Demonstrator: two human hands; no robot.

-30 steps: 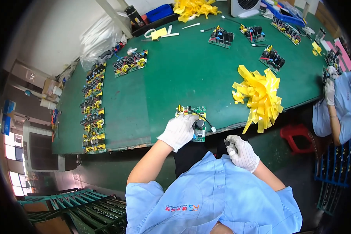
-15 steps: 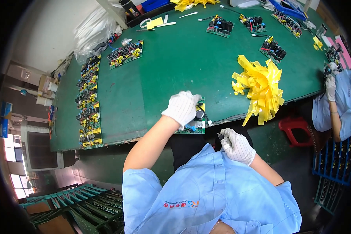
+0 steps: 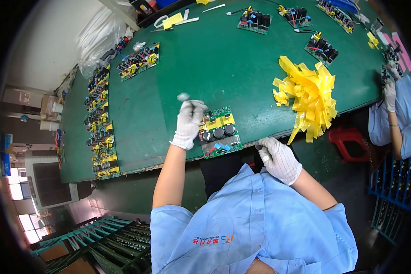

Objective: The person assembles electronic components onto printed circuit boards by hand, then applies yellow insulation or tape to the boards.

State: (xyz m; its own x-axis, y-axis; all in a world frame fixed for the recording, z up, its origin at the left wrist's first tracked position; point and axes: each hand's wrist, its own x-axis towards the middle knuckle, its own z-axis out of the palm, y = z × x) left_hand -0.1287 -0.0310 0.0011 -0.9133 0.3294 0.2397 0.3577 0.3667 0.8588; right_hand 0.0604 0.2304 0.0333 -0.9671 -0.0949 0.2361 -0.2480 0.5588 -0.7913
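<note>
In front of me a green circuit board (image 3: pixel 221 121) lies at the table's near edge, with round black capacitors, yellow tape and blue parts on it. My left hand (image 3: pixel 188 124), in a white glove, is at the board's upper left side. Its fingers are smeared by motion, and a blurred pale shape (image 3: pixel 183 97) at their tips cannot be made out. My right hand (image 3: pixel 280 160), also gloved, is closed just off the table edge, right of the board. A small dark piece (image 3: pixel 259 145) sticks out between its thumb and fingers; most of it is hidden.
Yellow tape strips (image 3: pixel 308 98) are heaped on the green table (image 3: pixel 205 59) and hang over its edge. A row of boards (image 3: pixel 99 123) lines the left side, with another board (image 3: pixel 139 61) nearby. More boards (image 3: pixel 255 20) lie at the back. A co-worker's gloved hand (image 3: pixel 390 96) works at the right.
My left hand has moved left off the board, uncovering its capacitors. The black cable with a white plug no longer lies across the board. My right hand stays closed by the edge.
</note>
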